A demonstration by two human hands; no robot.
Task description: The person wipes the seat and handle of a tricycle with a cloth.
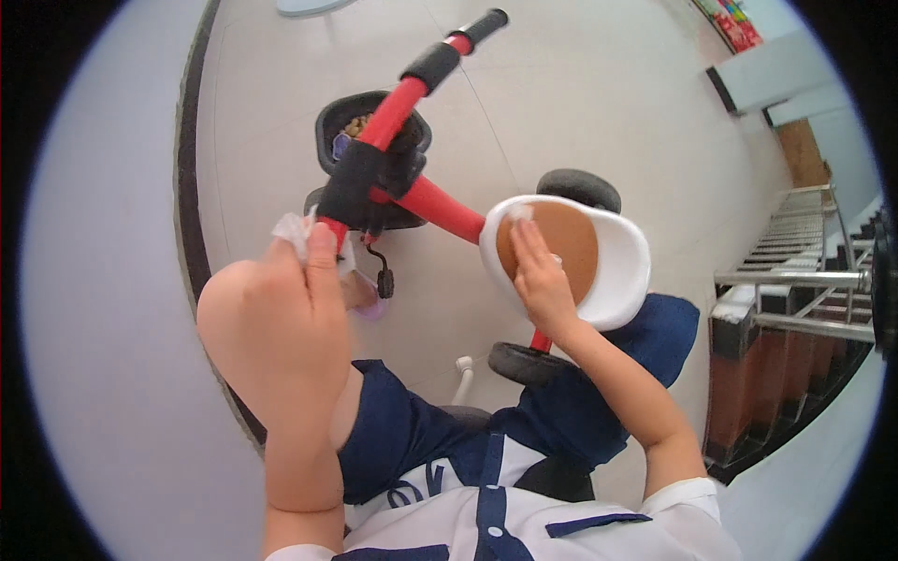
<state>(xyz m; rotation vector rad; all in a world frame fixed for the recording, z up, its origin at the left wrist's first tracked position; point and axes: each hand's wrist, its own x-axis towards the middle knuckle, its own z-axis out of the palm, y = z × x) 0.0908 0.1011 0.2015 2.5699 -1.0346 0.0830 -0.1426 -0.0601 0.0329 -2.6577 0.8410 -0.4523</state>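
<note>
One handlebar (398, 105) slants far-right from the left hand (301, 285), pinching a tissue (288, 229). The right hand (544, 282), flattish, presses another tissue (521, 213) onto the seat (575, 238).

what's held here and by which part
Left grip pinches a bunched white wipe against the red handlebar near its closer end. Right grip presses another wipe onto the seat.

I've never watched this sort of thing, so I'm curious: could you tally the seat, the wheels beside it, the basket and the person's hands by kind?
Seat: 1
Wheels: 2 (upper wheel, lower wheel)
Basket: 1
Hands: 2 (left hand, right hand)
Total: 6
</note>
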